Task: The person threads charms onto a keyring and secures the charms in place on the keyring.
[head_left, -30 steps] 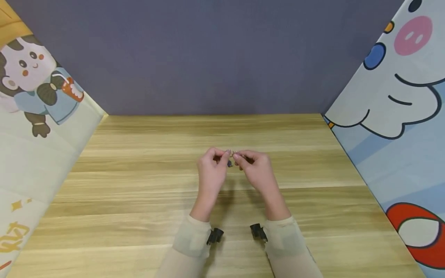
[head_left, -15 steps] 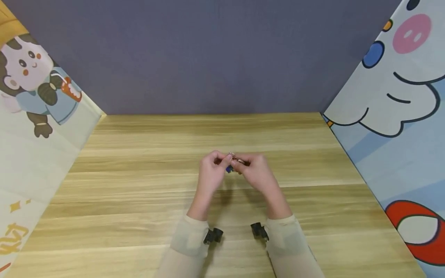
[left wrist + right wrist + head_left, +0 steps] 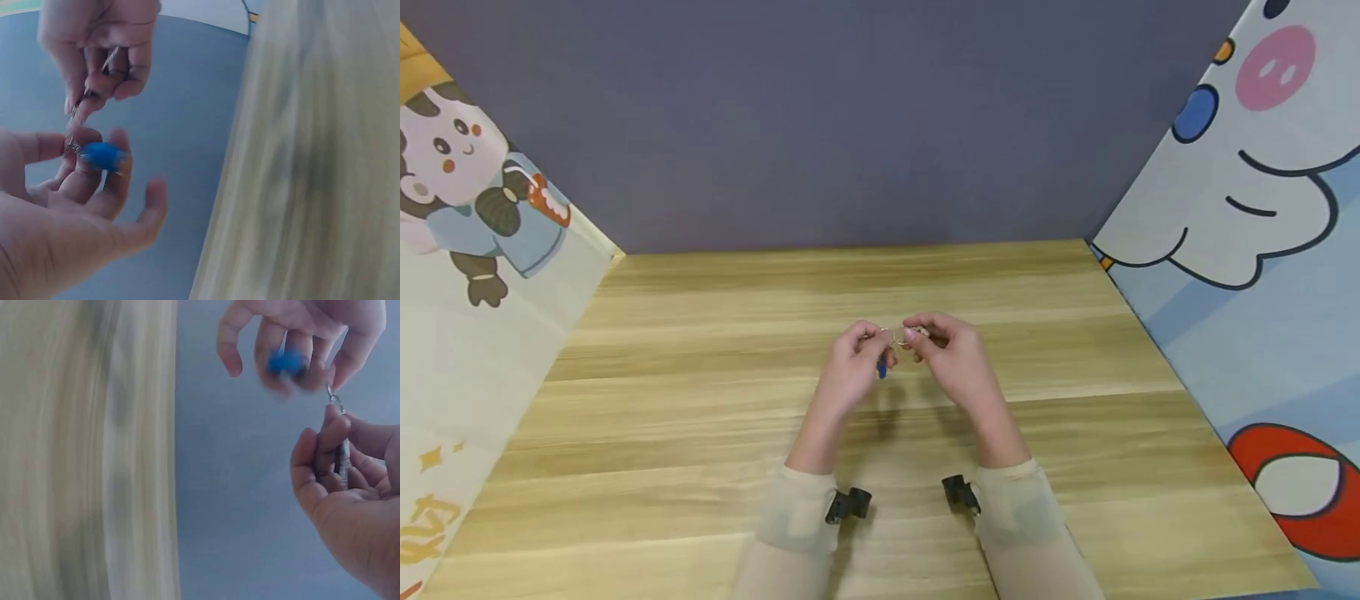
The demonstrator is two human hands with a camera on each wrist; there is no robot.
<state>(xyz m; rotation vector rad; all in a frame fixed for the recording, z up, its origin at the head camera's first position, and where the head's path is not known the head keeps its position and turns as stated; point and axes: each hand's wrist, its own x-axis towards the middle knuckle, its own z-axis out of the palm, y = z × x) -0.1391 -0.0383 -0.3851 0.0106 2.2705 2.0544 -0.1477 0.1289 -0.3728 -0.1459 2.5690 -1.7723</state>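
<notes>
Above the tabletop my left hand [image 3: 852, 360] pinches a thin metal key ring [image 3: 67, 147] between thumb and fingers. From it, on a short chain, a blue charm [image 3: 104, 156] dangles against the fingers, blurred in the right wrist view. Facing it, my right hand [image 3: 952, 354] grips a slim silver key [image 3: 342, 464], mostly covered by the curled fingers. A small metal loop [image 3: 333, 395] spans the narrow gap between both hands' fingertips. Whether the loop and the ring are linked, I cannot tell.
Beneath both hands lies a wood-grain table [image 3: 700, 433]. A dark grey panel [image 3: 865, 125] rises behind it, with cartoon-printed panels at the left [image 3: 490, 333] and right [image 3: 1262, 333]. Black wrist cameras [image 3: 850, 505] sit on the sleeves.
Half a second ago the hands drew together, fingertips touching. Now they are slightly apart, with the metal loop between them. The blue charm has shifted left and hangs lower below my left hand.
</notes>
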